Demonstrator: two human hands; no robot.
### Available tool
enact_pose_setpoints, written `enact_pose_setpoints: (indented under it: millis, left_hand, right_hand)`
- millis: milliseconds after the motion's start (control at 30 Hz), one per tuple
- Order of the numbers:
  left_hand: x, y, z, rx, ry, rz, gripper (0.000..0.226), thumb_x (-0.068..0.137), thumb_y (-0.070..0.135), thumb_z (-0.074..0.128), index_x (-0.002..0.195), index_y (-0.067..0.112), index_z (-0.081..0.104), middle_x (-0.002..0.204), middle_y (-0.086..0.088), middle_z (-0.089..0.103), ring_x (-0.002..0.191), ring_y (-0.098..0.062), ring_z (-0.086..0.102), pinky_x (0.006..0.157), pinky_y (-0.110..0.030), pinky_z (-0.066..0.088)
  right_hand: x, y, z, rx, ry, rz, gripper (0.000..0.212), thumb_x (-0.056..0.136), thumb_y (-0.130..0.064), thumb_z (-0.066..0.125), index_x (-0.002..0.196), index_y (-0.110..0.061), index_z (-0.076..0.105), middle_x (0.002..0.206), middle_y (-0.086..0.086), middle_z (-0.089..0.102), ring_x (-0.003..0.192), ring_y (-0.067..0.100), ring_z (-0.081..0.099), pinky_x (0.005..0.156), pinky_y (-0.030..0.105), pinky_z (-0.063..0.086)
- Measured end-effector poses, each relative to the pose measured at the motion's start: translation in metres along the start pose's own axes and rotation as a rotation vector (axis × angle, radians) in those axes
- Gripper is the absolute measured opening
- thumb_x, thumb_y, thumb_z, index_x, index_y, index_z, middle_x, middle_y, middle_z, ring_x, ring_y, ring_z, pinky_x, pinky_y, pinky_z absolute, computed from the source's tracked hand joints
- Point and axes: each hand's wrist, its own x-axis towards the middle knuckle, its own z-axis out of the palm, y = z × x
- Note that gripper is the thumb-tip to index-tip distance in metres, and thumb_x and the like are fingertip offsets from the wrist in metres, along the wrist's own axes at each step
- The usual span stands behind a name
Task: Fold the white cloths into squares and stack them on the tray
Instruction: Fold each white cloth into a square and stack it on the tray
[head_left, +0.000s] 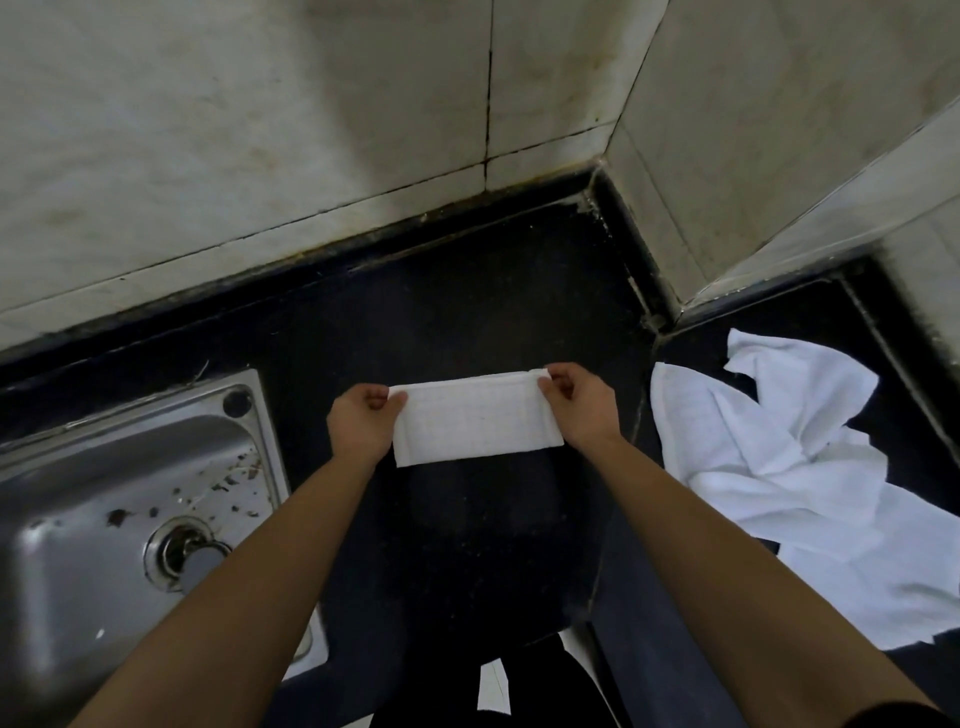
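A white cloth (475, 418), folded into a long rectangle, is stretched between my two hands over the black counter (467, 291). My left hand (361, 418) pinches its left end with thumb and fingers. My right hand (579, 408) pinches the upper right corner. A heap of loose, crumpled white cloths (789, 467) lies on the counter to the right. No tray is in view.
A steel sink (130, 499) with dark debris and a drain sits at the left. Tiled walls (311, 130) close the back and form a corner at the right. The counter's front edge runs below my forearms.
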Motion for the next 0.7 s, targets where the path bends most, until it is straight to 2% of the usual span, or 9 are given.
enact_pose_setpoints:
  millis: [133, 333, 467, 533, 567, 633, 700]
  left_hand:
    - [0.006, 0.000, 0.007, 0.070, 0.003, -0.001, 0.028, 0.088, 0.028, 0.075, 0.108, 0.009, 0.069, 0.101, -0.004, 0.069, 0.092, -0.017, 0.062, 0.089, -0.034, 0.052]
    - [0.004, 0.001, 0.014, 0.088, 0.051, 0.001, 0.027, 0.090, 0.026, 0.072, 0.107, 0.006, 0.068, 0.098, -0.004, 0.068, 0.089, -0.016, 0.060, 0.081, -0.028, 0.046]
    - [-0.003, -0.001, 0.015, 0.097, 0.066, 0.036, 0.025, 0.092, 0.025, 0.070, 0.108, 0.006, 0.065, 0.097, -0.004, 0.066, 0.088, -0.017, 0.061, 0.076, -0.026, 0.043]
    - [-0.010, -0.006, 0.012, 0.112, 0.050, 0.128, 0.030, 0.092, 0.028, 0.069, 0.112, 0.006, 0.062, 0.097, -0.003, 0.063, 0.094, -0.021, 0.062, 0.078, -0.030, 0.047]
    - [-0.013, -0.011, 0.012, 0.165, 0.063, 0.217, 0.036, 0.093, 0.032, 0.069, 0.116, 0.006, 0.060, 0.103, -0.006, 0.063, 0.098, -0.023, 0.060, 0.081, -0.035, 0.050]
    - [-0.019, -0.023, 0.013, 0.378, 0.148, 0.487, 0.045, 0.096, 0.036, 0.064, 0.127, 0.005, 0.055, 0.123, -0.016, 0.057, 0.113, -0.031, 0.054, 0.091, -0.045, 0.050]
    - [-0.022, -0.030, 0.015, 0.584, 0.147, 0.732, 0.052, 0.100, 0.037, 0.054, 0.141, 0.006, 0.048, 0.144, -0.022, 0.043, 0.132, -0.038, 0.042, 0.103, -0.052, 0.040]
  right_hand:
    - [0.005, 0.002, 0.005, 0.004, 0.040, 0.005, 0.031, 0.099, -0.031, 0.061, 0.127, -0.019, 0.064, 0.116, 0.002, 0.068, 0.098, 0.011, 0.060, 0.092, 0.029, 0.049]
    - [0.011, 0.007, 0.016, -0.017, 0.067, 0.026, 0.029, 0.098, -0.035, 0.061, 0.123, -0.023, 0.065, 0.111, 0.001, 0.067, 0.096, 0.015, 0.062, 0.087, 0.028, 0.050]
    - [0.014, 0.007, 0.019, -0.056, 0.084, 0.012, 0.029, 0.098, -0.035, 0.060, 0.123, -0.022, 0.064, 0.110, 0.001, 0.064, 0.092, 0.014, 0.060, 0.092, 0.038, 0.055]
    - [0.008, 0.006, 0.019, -0.078, 0.073, -0.022, 0.036, 0.100, -0.035, 0.057, 0.132, -0.020, 0.058, 0.119, 0.003, 0.059, 0.098, 0.017, 0.060, 0.094, 0.044, 0.054]
    - [0.003, 0.007, 0.020, -0.129, 0.097, -0.086, 0.041, 0.101, -0.035, 0.055, 0.138, -0.018, 0.052, 0.129, 0.006, 0.054, 0.108, 0.021, 0.058, 0.098, 0.045, 0.052]
    - [-0.009, 0.011, 0.024, -0.346, 0.191, -0.321, 0.050, 0.102, -0.034, 0.049, 0.147, -0.015, 0.042, 0.149, 0.013, 0.040, 0.130, 0.030, 0.048, 0.108, 0.049, 0.044]
    - [-0.018, 0.009, 0.032, -0.546, 0.168, -0.517, 0.056, 0.104, -0.037, 0.041, 0.154, -0.014, 0.031, 0.162, 0.018, 0.022, 0.146, 0.036, 0.029, 0.117, 0.052, 0.028]
